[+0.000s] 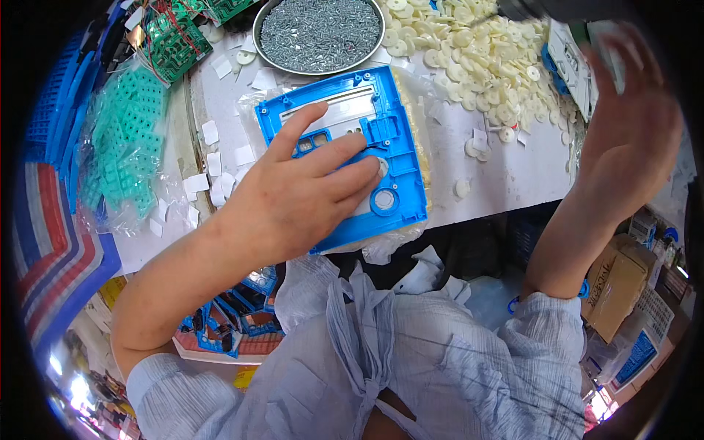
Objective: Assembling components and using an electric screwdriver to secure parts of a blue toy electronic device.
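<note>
My left hand (297,187) lies over a blue plastic housing (407,165), its fingers apart and pressing on the inner side. One fingertip touches a small whitish disc (383,167) beside a round opening. The housing has a silvery strip, slots and screw posts, and rests on a clear-wrapped, yellowish stack. My right hand (634,125) is raised at the upper right, blurred. Its fingers curl by a dark tool (524,9) that resembles an electric screwdriver; motion blur and the picture's edge hide the grip.
A round metal bowl (257,33) of small screws stands at the back. Cream plastic discs (469,66) are heaped to its right. Green circuit boards (172,48) and bagged teal parts (128,128) lie left. White paper bits (210,132) are scattered. A cardboard box (612,290) sits below right.
</note>
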A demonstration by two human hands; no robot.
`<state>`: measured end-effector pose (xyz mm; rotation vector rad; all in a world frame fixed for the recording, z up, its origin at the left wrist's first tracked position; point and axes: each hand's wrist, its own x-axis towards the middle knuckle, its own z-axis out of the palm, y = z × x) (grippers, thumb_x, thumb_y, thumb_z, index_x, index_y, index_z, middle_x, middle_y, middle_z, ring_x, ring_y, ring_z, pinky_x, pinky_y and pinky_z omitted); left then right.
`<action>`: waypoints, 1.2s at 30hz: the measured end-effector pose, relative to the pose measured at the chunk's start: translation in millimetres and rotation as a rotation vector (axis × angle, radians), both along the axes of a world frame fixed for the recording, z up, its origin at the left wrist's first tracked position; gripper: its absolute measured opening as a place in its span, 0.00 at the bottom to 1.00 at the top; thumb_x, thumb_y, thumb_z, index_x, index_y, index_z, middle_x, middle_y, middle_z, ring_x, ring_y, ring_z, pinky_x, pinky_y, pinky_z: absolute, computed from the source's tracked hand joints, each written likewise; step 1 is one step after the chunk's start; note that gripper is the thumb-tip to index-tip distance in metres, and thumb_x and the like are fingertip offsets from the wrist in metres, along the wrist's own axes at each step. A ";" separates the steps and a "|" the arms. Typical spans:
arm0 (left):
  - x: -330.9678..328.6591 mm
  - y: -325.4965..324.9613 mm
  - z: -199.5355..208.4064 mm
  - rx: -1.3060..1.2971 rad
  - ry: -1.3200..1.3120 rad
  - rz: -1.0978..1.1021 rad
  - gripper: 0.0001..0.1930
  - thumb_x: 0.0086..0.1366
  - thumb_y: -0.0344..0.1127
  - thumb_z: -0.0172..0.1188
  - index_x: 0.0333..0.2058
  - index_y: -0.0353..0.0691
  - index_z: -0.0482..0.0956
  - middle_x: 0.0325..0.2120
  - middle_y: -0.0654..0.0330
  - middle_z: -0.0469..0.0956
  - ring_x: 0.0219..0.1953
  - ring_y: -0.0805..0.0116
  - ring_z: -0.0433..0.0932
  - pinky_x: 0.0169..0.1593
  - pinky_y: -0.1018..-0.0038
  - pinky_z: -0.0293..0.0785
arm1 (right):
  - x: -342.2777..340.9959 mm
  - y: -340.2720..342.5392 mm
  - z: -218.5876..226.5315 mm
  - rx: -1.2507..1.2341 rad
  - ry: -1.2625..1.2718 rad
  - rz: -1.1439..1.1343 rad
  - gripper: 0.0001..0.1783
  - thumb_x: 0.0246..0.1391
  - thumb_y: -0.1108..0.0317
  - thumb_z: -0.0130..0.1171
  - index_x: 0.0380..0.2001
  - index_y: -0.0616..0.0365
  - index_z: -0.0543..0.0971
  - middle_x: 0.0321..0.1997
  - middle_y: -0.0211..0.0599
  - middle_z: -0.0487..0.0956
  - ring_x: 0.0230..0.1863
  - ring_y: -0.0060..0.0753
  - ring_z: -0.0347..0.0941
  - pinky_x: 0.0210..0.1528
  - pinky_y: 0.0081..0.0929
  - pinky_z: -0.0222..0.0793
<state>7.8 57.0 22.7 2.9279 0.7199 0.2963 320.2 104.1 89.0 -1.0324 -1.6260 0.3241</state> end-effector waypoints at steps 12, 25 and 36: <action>1.7 -2.6 4.0 -0.050 -0.007 0.001 0.19 0.58 0.35 0.64 0.50 0.45 0.84 0.51 0.68 0.77 0.60 0.68 0.73 0.70 0.47 0.58 | 22.4 50.8 15.7 -0.258 0.238 0.461 0.18 0.63 0.65 0.56 0.50 0.67 0.78 0.37 0.40 0.81 0.35 0.26 0.74 0.41 0.28 0.66; 1.9 35.5 4.1 -0.039 -0.315 0.201 0.15 0.56 0.33 0.68 0.43 0.43 0.82 0.44 0.60 0.80 0.50 0.57 0.78 0.61 0.54 0.64 | 15.8 39.7 15.5 -0.282 0.256 0.503 0.27 0.68 0.55 0.47 0.59 0.66 0.72 0.39 0.44 0.78 0.39 0.33 0.72 0.49 0.39 0.65; 7.9 144.6 -13.9 0.194 -0.038 0.419 0.11 0.61 0.38 0.61 0.23 0.40 0.81 0.32 0.55 0.80 0.44 0.54 0.76 0.52 0.55 0.65 | 3.0 45.2 2.7 -0.279 0.390 0.744 0.29 0.68 0.51 0.50 0.62 0.63 0.69 0.29 0.30 0.73 0.31 0.25 0.71 0.41 0.29 0.70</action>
